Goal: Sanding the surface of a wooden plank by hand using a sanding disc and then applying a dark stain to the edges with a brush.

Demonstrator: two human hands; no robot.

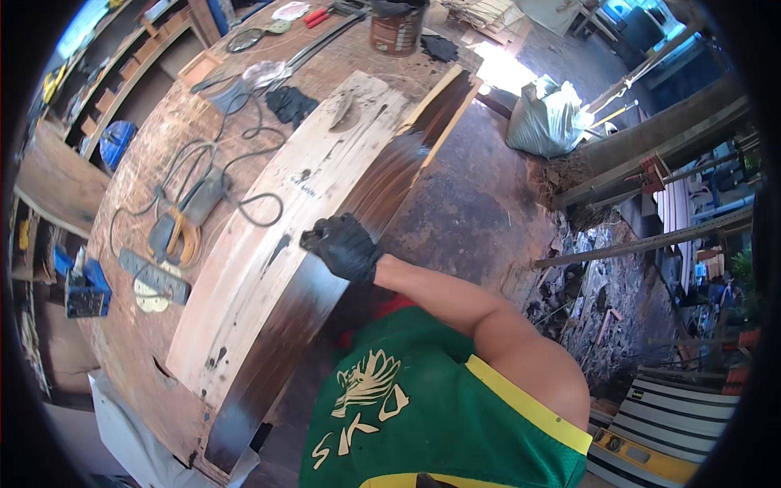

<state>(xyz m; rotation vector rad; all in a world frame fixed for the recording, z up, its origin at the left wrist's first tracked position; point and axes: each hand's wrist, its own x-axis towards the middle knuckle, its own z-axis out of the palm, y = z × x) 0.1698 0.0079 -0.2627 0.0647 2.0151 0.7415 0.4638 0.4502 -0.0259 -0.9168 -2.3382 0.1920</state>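
Observation:
My right hand (342, 248), in a black glove, is closed over the long wooden piece. A small dark wad shows at its fingertips, too blurred to name. Under and beside it runs a pale plank (272, 195) with dark smears and a few dark spots. Along the plank's right side lies a dark brown, wet-looking strip (301, 313), shiny in places. The hand is at the line between pale wood and dark strip. A thin curved pale piece (342, 110) lies on the plank's far end. My left hand is out of view.
A corded power tool (187, 211) and a power strip (153, 276) lie left on the worn wooden table (122, 220). A black cloth (290, 106) and a brown can (396, 32) sit farther back. A filled white sack (549, 118) stands on the floor at right.

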